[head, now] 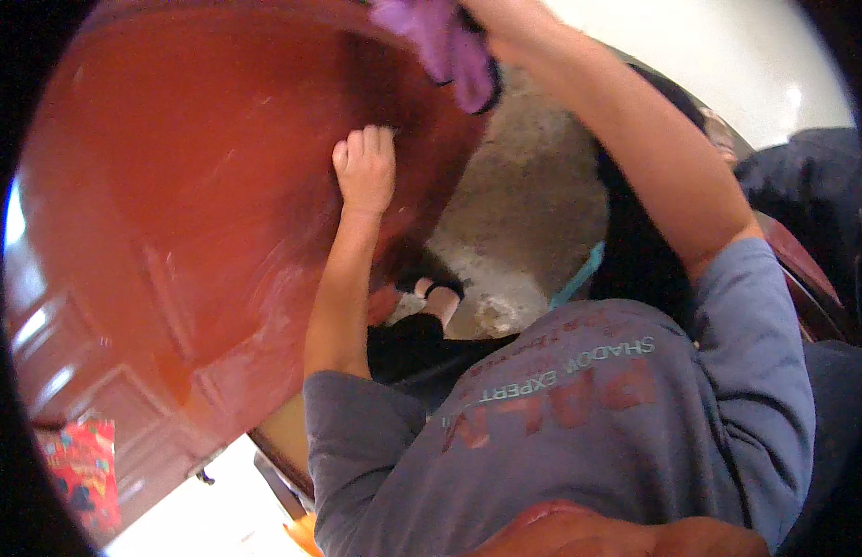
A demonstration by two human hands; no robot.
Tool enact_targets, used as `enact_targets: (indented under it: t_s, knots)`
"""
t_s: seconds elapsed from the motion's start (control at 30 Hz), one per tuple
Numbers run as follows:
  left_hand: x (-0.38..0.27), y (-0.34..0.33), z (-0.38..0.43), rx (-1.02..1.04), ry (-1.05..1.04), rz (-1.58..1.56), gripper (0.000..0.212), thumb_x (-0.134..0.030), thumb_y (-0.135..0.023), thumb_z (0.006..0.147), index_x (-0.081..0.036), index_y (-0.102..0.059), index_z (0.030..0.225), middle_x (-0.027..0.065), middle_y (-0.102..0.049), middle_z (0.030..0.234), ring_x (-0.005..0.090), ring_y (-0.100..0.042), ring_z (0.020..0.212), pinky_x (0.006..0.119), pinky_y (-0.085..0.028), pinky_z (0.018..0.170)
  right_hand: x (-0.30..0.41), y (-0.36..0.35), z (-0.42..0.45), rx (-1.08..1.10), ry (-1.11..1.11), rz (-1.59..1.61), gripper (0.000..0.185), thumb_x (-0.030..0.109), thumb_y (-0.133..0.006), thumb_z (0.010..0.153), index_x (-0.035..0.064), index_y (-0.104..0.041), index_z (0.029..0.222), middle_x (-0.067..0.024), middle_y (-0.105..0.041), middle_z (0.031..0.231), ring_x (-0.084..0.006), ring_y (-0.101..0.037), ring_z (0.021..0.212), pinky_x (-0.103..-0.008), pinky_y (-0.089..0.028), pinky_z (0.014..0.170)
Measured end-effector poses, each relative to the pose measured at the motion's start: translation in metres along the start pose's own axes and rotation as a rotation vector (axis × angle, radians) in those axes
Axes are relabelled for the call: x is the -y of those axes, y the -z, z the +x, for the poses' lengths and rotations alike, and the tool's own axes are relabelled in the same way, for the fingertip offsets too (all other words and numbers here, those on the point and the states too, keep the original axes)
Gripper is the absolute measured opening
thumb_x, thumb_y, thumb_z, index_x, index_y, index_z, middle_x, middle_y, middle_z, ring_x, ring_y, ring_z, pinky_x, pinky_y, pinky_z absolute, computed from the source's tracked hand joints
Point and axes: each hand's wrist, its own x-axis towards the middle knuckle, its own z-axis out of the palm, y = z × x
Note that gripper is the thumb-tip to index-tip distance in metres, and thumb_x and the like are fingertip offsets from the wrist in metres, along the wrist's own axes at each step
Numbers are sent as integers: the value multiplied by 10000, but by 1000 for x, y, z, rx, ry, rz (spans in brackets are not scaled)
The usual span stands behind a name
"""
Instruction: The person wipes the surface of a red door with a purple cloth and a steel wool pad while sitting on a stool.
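A large, glossy red panel (215, 139) with pressed ridges, seemingly painted metal, fills the left side. My left hand (367, 167) lies against it with its fingers curled; whether anything is under the fingers cannot be told. At the top edge, my right hand (497, 21) is partly cut off by the frame and blurred. It holds a bunched purple cloth (465, 63) with a dark edge over the panel's upper right part. Its fingers are mostly hidden.
Concrete floor (535, 174) shows beyond the panel, with a foot in a black-strapped sandal (441, 296) and a turquoise strip (577, 275). Dark clothing of seemingly another person (807, 167) is at far right. A patterned red packet or cloth (82, 473) lies lower left.
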Motion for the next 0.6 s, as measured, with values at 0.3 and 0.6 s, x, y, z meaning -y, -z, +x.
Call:
enact_targets:
  t_s: [0.3, 0.6]
  knots:
    - [65, 98, 82, -86, 610, 328, 177, -336, -688, 840, -163, -704, 876, 30, -593, 736, 281, -568, 755, 442, -339, 651, -41, 1, 30, 47, 160, 67, 233, 82, -526, 851, 23, -657, 1034, -59, -663, 908, -176, -630, 822, -296, -499, 752]
    - [45, 84, 53, 180, 365, 219, 71, -258, -656, 878, -196, -625, 860, -4, -516, 776, 227, -532, 769, 405, -374, 710, -37, 1, 22, 79, 166, 39, 251, 79, -531, 839, 24, -665, 1044, -56, -681, 911, -174, -644, 807, -294, -514, 738]
